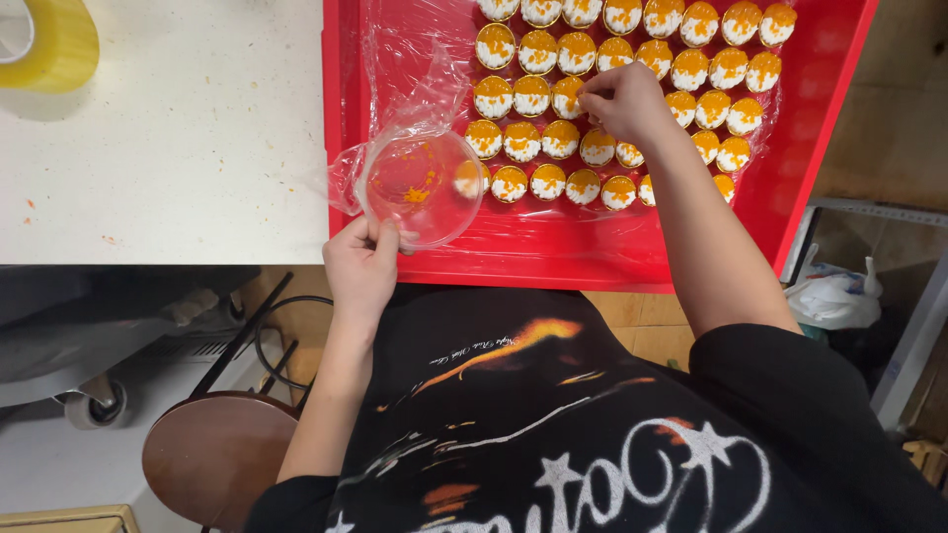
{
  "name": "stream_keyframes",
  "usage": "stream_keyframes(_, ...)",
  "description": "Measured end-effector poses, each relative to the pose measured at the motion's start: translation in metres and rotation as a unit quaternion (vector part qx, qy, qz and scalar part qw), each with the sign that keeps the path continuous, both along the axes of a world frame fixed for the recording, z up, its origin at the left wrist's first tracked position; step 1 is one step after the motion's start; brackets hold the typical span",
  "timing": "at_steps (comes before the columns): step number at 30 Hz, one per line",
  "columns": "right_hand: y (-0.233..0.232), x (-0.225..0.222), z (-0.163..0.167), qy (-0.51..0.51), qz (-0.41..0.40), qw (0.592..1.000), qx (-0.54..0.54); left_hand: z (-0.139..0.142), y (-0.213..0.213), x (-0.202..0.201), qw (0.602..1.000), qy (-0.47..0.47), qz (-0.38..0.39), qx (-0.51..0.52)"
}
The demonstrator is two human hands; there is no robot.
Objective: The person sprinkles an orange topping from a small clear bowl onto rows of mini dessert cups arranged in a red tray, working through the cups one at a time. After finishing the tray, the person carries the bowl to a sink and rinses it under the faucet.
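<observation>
- Your left hand (361, 265) grips the near rim of a clear plastic bowl (420, 186), fingers curled closed on its edge; the bowl is tilted over the front left corner of the red tray (829, 118).
- The bowl holds only a few orange crumbs and smears (most of the inside is bare), and a crumpled sheet of clear plastic wrap (410, 69) rises behind it, touching its far rim.
- Your right hand (622, 101) reaches into the tray, its fingertips pinched narrow over one of the small cakes (553, 99) in the middle rows; you cannot tell whether the pinch holds any topping.
- The small cakes stand in close rows on the tray, each a white round with an orange topping, and the rows run from just beside the bowl to the tray's right wall.
- The tray sits on the white desk (188, 158), overhanging its near edge.
- A roll of yellow tape (49, 41) lies at the desk's far left corner, well apart from both hands.
- A round brown stool (212, 459) stands below, beside your left arm.
</observation>
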State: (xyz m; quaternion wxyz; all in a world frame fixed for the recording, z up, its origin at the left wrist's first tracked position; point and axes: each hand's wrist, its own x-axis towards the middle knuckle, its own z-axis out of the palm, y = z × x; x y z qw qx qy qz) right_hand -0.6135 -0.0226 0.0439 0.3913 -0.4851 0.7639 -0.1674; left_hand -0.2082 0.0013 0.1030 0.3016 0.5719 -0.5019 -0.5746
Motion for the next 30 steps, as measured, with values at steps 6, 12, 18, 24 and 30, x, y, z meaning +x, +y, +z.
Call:
stream_keyframes(6,-0.011,0.022,0.003,-0.072,-0.014,0.997,-0.014,-0.004,0.001,0.004,1.000,0.007,-0.011,-0.024)
stream_keyframes(12,-0.028,0.034,-0.005,-0.004,0.009,1.000,-0.026,-0.003,0.004,0.008,1.000,0.012,-0.002,-0.019)
stream_keyframes(18,-0.037,0.037,-0.011,0.001,0.035,0.999,-0.037,0.001,0.006,0.015,1.000,-0.014,0.002,-0.016)
stream_keyframes(24,-0.041,0.037,-0.008,0.037,0.036,0.998,-0.021,0.002,0.009,0.019,1.000,-0.014,0.001,-0.028)
stream_keyframes(30,-0.043,0.037,0.001,0.025,0.020,0.999,0.007,0.000,0.011,0.021,1.000,-0.003,0.003,-0.025)
